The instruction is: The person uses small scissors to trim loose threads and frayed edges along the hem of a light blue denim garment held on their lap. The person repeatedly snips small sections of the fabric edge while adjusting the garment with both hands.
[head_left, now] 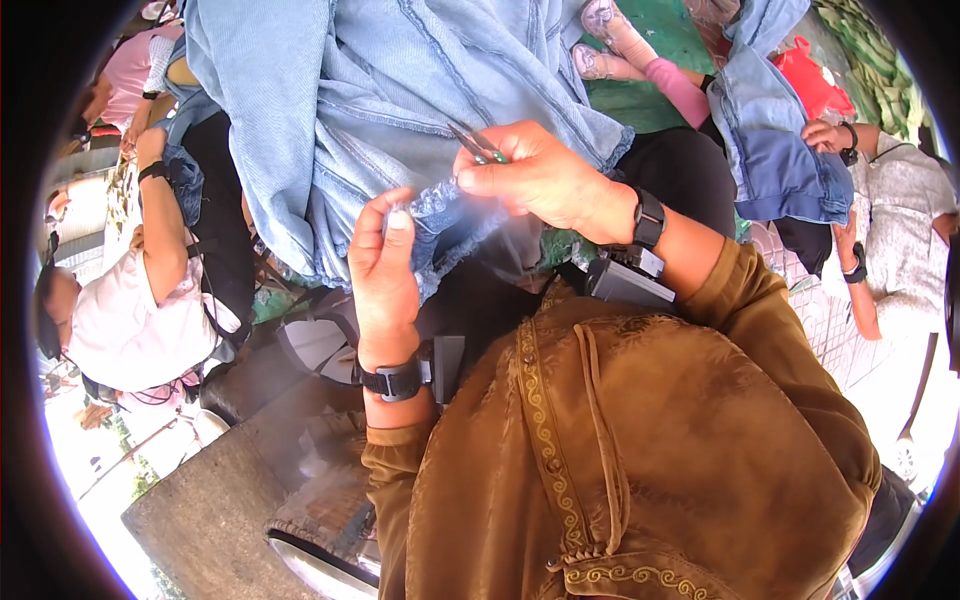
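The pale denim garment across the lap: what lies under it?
Under the denim garment, dark trousers and a strip of green fabric show. The left hand pinches its frayed edge; the rest is hidden.

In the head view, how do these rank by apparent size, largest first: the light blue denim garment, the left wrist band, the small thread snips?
1. Light blue denim garment, by far the largest.
2. Left wrist band.
3. Thread snips, though the right hand hides part of them, so this last ranking is uncertain.
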The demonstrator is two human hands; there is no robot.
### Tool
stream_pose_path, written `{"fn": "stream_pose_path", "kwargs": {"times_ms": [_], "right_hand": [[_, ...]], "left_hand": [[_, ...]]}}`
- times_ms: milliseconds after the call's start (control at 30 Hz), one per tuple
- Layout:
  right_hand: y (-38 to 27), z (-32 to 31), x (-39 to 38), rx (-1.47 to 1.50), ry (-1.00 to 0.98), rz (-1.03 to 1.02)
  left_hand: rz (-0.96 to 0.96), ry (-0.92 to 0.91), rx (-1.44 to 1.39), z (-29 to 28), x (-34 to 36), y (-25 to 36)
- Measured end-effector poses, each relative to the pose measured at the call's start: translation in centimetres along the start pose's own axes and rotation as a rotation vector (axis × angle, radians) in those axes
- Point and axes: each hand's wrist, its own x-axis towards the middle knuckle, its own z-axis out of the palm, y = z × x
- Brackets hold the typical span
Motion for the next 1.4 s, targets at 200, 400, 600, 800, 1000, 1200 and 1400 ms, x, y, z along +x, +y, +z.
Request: {"fn": "stream_pose_path", "kwargs": {"times_ms": [200,400,600,800,1000,1200,1400], "right_hand": [[-0.4,0.7,0.2,0.070,0.014,0.039],[0.1,1.0,0.4,-0.079,-0.023,-0.093],[-1.2,0.5,0.9,-0.505,-0.074,-0.525],[-0.9,0.6,1.0,-0.505,-0.071,-0.418],[-2.0,0.6,-0.2,-0.078,0.022,-0.120],[-1.5,-3.6,-0.9,-0.711,0.168,-0.308],[1.6,-4.6,-1.8,-1.061,0.433,-0.614]], "left_hand": [[0.199,-0.139,0.446,1.2,0.0,2.1],[-0.057,-0.112,-0.132,0.6,0.2,1.9],[-0.103,-0.035,-0.079,0.7,0.1,1.6],[-0.097,-0.106,-0.035,0.8,0.2,1.9],[-0.122,-0.084,-0.045,0.3,0.2,1.0],[-0.124,0.001,-0.349,-0.6,0.4,1.0],[-0.158,0.095,-0.481,-2.8,1.2,-0.5]]}}
